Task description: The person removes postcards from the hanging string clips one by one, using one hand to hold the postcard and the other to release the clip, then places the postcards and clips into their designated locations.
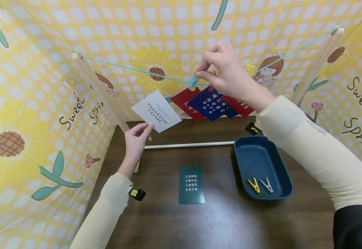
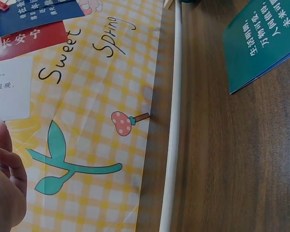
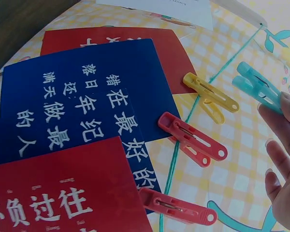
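Note:
My left hand (image 1: 136,140) pinches a white card (image 1: 156,111) by its lower edge, left of the hanging cards and below the green string (image 1: 121,65). Between the thumb and fingers of my right hand (image 1: 229,71) is a teal clothespin (image 3: 257,83). In the right wrist view this clothespin is apart from the string, beside a yellow clothespin (image 3: 211,94) clipped there. That yellow one holds a red card (image 3: 179,53). Red clothespins (image 3: 193,137) hold blue cards (image 3: 140,72) and another red card (image 3: 113,164), which overlap one another.
Wooden posts (image 1: 98,86) carry the string at both sides, with a white rod (image 1: 190,145) low between them. A green card (image 1: 191,186) lies on the dark table (image 1: 156,221). The blue tray (image 1: 255,162) at right contains a yellow clothespin (image 1: 254,185) and a white clothespin (image 1: 266,185).

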A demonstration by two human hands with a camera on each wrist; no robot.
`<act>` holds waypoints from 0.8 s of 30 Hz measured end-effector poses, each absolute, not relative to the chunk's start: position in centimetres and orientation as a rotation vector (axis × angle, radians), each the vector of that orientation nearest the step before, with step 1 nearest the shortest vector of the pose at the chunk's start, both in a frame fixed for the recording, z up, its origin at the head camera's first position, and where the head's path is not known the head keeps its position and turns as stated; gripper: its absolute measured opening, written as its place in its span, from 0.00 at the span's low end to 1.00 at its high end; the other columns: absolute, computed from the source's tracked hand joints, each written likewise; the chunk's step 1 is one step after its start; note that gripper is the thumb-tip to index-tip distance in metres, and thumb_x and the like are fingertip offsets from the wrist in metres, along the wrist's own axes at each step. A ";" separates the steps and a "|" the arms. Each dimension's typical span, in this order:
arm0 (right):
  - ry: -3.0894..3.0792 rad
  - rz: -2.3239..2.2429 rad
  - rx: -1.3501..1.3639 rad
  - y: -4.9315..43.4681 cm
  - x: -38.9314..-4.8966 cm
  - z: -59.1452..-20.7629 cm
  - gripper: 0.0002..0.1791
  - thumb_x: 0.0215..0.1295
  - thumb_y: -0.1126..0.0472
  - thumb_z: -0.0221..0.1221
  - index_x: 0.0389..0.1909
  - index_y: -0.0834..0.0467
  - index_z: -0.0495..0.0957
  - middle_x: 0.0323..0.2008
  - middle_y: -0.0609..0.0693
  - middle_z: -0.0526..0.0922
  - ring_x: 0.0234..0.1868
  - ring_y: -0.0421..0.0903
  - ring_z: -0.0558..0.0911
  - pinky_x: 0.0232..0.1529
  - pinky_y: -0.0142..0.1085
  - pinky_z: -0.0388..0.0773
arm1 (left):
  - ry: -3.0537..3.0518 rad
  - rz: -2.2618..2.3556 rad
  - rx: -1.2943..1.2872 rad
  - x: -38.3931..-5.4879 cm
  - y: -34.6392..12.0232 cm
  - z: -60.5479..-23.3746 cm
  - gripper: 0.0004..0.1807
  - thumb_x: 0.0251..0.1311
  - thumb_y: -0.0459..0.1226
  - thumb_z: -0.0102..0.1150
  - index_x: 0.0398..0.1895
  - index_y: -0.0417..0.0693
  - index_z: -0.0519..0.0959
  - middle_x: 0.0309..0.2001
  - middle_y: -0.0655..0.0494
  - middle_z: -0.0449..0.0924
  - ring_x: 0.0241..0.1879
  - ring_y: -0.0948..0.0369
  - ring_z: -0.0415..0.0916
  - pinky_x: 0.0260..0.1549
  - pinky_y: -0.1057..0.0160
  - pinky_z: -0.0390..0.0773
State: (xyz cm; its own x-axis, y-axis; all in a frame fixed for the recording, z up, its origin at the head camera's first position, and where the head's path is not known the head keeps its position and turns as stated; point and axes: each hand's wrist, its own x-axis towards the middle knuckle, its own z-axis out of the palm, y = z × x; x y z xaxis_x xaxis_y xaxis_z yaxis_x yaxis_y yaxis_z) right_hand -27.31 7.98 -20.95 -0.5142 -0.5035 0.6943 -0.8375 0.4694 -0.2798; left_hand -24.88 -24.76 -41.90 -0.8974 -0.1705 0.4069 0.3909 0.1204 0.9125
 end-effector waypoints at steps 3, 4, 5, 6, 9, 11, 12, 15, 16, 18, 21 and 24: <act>-2.189 0.826 1.121 8.4 -27.0 -21.2 0.08 0.69 0.65 0.67 0.33 0.65 0.80 0.38 0.60 0.78 0.51 0.57 0.71 0.56 0.46 0.59 | -2.000 -1.834 -0.207 -24.5 -24.7 -41.9 0.10 0.64 0.31 0.71 0.40 0.27 0.86 0.22 0.65 0.85 0.15 0.65 0.74 0.16 0.73 0.67; -2.187 0.826 1.118 8.5 -26.9 -21.4 0.08 0.69 0.66 0.67 0.32 0.65 0.80 0.38 0.59 0.78 0.50 0.57 0.71 0.55 0.46 0.60 | -2.005 -1.836 -0.211 -24.4 -24.7 -41.9 0.10 0.64 0.31 0.71 0.40 0.27 0.86 0.22 0.65 0.85 0.15 0.64 0.74 0.16 0.73 0.69; -2.181 0.821 1.123 8.7 -26.9 -21.5 0.08 0.68 0.66 0.68 0.32 0.65 0.80 0.38 0.60 0.78 0.50 0.57 0.71 0.55 0.46 0.60 | -2.014 -1.837 -0.213 -24.2 -24.6 -41.9 0.11 0.64 0.31 0.71 0.40 0.27 0.86 0.23 0.66 0.85 0.15 0.64 0.74 0.17 0.73 0.69; -2.171 0.815 1.129 8.9 -26.8 -21.7 0.08 0.68 0.66 0.68 0.31 0.65 0.80 0.37 0.60 0.77 0.50 0.58 0.71 0.56 0.47 0.60 | -2.023 -1.841 -0.217 -24.1 -24.6 -41.9 0.10 0.65 0.31 0.71 0.40 0.28 0.86 0.23 0.66 0.86 0.15 0.63 0.74 0.17 0.73 0.71; -2.149 0.801 1.138 9.6 -26.7 -22.2 0.08 0.67 0.67 0.69 0.30 0.64 0.80 0.38 0.60 0.77 0.50 0.60 0.71 0.56 0.49 0.60 | -2.047 -1.862 -0.215 -23.3 -24.2 -41.1 0.10 0.65 0.29 0.69 0.41 0.26 0.85 0.24 0.68 0.86 0.16 0.62 0.74 0.20 0.73 0.74; -2.139 0.789 1.145 10.0 -26.7 -22.4 0.08 0.66 0.67 0.70 0.30 0.64 0.80 0.38 0.61 0.78 0.49 0.60 0.71 0.56 0.50 0.60 | -2.053 -1.868 -0.210 -22.6 -23.8 -40.5 0.09 0.65 0.27 0.68 0.41 0.24 0.84 0.24 0.68 0.85 0.16 0.63 0.74 0.20 0.73 0.74; -2.138 0.788 1.144 10.1 -26.7 -22.6 0.08 0.66 0.67 0.70 0.30 0.64 0.81 0.38 0.61 0.78 0.49 0.61 0.71 0.55 0.50 0.60 | -2.050 -1.872 -0.212 -22.3 -23.6 -40.1 0.09 0.65 0.26 0.67 0.41 0.23 0.84 0.24 0.68 0.85 0.16 0.63 0.73 0.21 0.72 0.75; -2.153 0.788 1.132 10.5 -26.6 -22.9 0.07 0.65 0.68 0.70 0.31 0.64 0.82 0.39 0.61 0.78 0.50 0.61 0.71 0.53 0.49 0.60 | -2.038 -1.869 -0.235 -21.6 -23.1 -39.5 0.08 0.65 0.24 0.66 0.40 0.22 0.83 0.24 0.67 0.84 0.16 0.64 0.73 0.21 0.73 0.74; -2.162 0.788 1.129 10.6 -26.5 -23.1 0.06 0.65 0.68 0.70 0.31 0.64 0.82 0.39 0.61 0.78 0.49 0.60 0.71 0.51 0.48 0.60 | -2.037 -1.867 -0.238 -21.5 -23.1 -39.5 0.07 0.65 0.24 0.66 0.39 0.22 0.83 0.24 0.67 0.84 0.16 0.65 0.73 0.21 0.73 0.74; -2.182 0.787 1.119 10.8 -26.4 -23.3 0.05 0.65 0.68 0.70 0.32 0.63 0.83 0.40 0.61 0.78 0.50 0.59 0.72 0.50 0.48 0.59 | -2.032 -1.872 -0.248 -21.4 -23.0 -39.5 0.07 0.65 0.23 0.66 0.39 0.21 0.82 0.24 0.66 0.84 0.16 0.65 0.73 0.21 0.73 0.75; -2.209 0.786 1.106 11.1 -26.3 -23.7 0.06 0.64 0.67 0.71 0.31 0.62 0.83 0.42 0.61 0.78 0.51 0.58 0.73 0.51 0.48 0.60 | -2.031 -1.876 -0.248 -21.3 -22.9 -39.5 0.07 0.64 0.23 0.65 0.38 0.20 0.82 0.24 0.64 0.84 0.16 0.66 0.73 0.21 0.72 0.75; -2.229 0.789 1.091 11.3 -26.2 -23.9 0.06 0.63 0.68 0.71 0.30 0.62 0.83 0.43 0.61 0.78 0.53 0.58 0.73 0.53 0.49 0.62 | -2.033 -1.876 -0.246 -21.3 -22.9 -39.6 0.07 0.64 0.23 0.65 0.39 0.20 0.82 0.25 0.65 0.84 0.16 0.66 0.72 0.20 0.71 0.74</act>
